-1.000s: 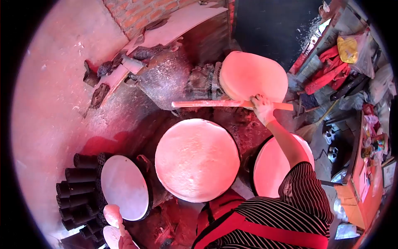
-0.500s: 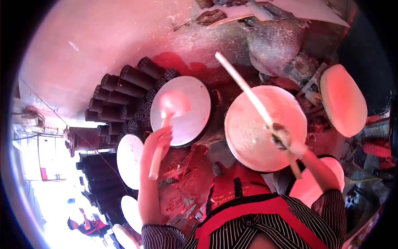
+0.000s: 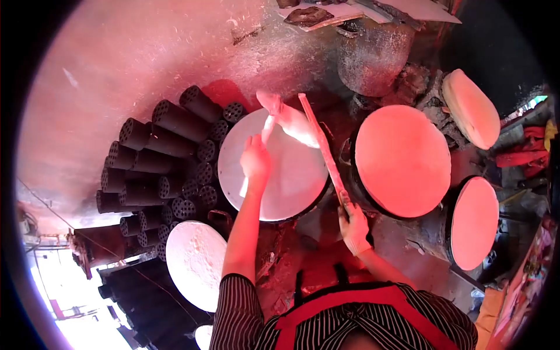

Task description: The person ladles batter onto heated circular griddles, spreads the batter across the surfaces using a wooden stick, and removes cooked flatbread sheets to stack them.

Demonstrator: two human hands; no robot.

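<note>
My left hand (image 3: 255, 157) is wrapped round the pale handle of a ladle (image 3: 297, 124), whose bowl is tipped over a large round vat (image 3: 242, 166) with a smooth, pale surface. In my right hand (image 3: 353, 226), which seems to wear a light glove with dark patches, is a long wooden stick (image 3: 322, 143). It slants up past the right rim of that vat, its far end near the ladle's bowl. Whether the ladle touches the stick, I cannot tell. To the right stands another vat (image 3: 402, 163) with a flat pinkish top.
Perforated coal briquettes (image 3: 175, 119) are stacked along the wall at left. More round pale tops surround me: one at lower left (image 3: 195, 262), one at right (image 3: 475, 221), one tilted at upper right (image 3: 471, 108). A soot-stained metal pot (image 3: 373, 58) stands at the back.
The stick in my right hand has moved left, from over the right vat to the left vat's edge. The ladle has moved right and tilted onto its side. My view has shifted.
</note>
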